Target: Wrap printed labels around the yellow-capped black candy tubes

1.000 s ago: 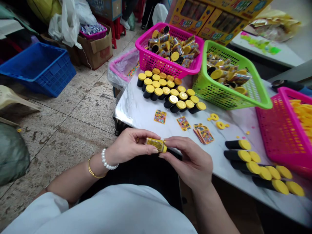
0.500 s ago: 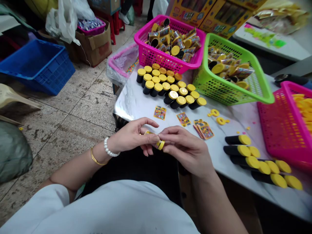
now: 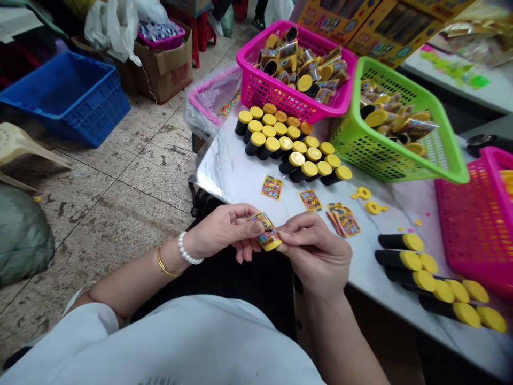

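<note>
- Tube (image 3: pixel 265 230) with a printed label and a yellow end sits between both hands, on the person's side of the green basket (image 3: pixel 372 152) and to its left, over the lap.
- Left hand (image 3: pixel 222 232) grips the tube, its thumb pressed on the label and its fingers curled underneath; the wrist wears a white bead bracelet (image 3: pixel 187 251) and a gold bangle (image 3: pixel 162 263).
- Right hand (image 3: pixel 318 248) is closed, thumb and fingertips pinched together by the tube's yellow end; whether they hold the label's edge or the end itself, I cannot tell.
- White marbled table (image 3: pixel 236 174) carries the green basket, which is filled with labelled tubes (image 3: pixel 411 126) lying in a jumble.
- Black containers with yellow caps (image 3: pixel 298 147) stand in close rows just left of the green basket and towards the person; a few caps on the far side look more orange.
- Two single printed cards (image 3: pixel 271 187) and a small overlapping stack of cards (image 3: pixel 346 220) lie nearer the person than the green basket.
- Two yellow ring-shaped pieces (image 3: pixel 374 207) lie just in front of the green basket.
- More black containers, yellow-capped (image 3: pixel 422 279), lie on their sides, farther in front of the green basket and towards its right.
- Pink basket (image 3: pixel 294 101) heaped with similar labelled tubes stands just left of the green basket; a second pink basket (image 3: pixel 473 219), holding yellow pieces (image 3: pixel 508 183), stands on its right, partly cut off.
- Yellow printed boxes (image 3: pixel 396 27) rise behind the green basket, and a blue crate (image 3: pixel 98 117) sits on the floor well to its left.
</note>
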`<state>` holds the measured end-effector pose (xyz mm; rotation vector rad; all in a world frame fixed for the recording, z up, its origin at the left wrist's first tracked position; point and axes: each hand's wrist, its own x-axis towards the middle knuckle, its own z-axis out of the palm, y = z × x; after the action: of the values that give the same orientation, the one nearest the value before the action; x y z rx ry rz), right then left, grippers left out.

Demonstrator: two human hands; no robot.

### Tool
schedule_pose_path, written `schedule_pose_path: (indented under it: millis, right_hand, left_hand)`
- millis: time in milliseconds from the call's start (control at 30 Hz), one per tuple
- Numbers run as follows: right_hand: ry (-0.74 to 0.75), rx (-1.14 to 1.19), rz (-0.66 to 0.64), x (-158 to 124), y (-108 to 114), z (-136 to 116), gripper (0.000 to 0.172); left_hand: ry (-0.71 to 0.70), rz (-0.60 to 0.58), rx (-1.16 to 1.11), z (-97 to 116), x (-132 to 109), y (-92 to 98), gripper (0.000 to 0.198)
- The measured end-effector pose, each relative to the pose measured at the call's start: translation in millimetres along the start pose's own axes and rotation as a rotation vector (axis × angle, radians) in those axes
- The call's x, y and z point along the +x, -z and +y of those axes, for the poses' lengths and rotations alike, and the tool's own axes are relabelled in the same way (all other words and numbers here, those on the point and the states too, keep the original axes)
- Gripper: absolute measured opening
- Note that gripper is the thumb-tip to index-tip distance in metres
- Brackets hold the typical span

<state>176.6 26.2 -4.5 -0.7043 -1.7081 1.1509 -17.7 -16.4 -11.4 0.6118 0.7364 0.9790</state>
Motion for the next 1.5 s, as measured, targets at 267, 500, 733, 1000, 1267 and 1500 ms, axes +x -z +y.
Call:
schedule_pose_path:
  millis: [267,500,733,1000,1267,1500]
  right_hand:
    - [-0.053,0.031,0.016,-4.3,-3.2,-1.6,0.021]
    - [-0.169,0.172,0.122,-16.8,-11.1,9.7,0.014]
    - [0.059,-0.162,0.13,-14.3,-5.3,0.2,0.02]
    - [0.057,-0.11,0.087,-14.0,-7.9,0.2,0.031]
    - [0.209,-0.347,0.054,-11.4,1.4,-6.0,0.036]
    - [0.015,-0.349,0.122,-28.2,-16.0,0.4,0.04]
  left_hand:
    - [0.004,-0.04,-0.036,0.5,4.1,-6.0,0.058]
    - [0.02,0.094,0.053,-2.0,8.3,-13.6,0.06]
    - [0.029,0.077,-0.018,-3.3,13.4,-20.7,0.064]
    - [0.013,0.11,0.02,-7.3,14.6,-15.1,0.054]
    - [0.063,-0.029,-0.101,-12.4,15.2,-9.6,0.052]
    - [-0.065,0.238,0.072,-9.0,7.1,-18.8,0.056]
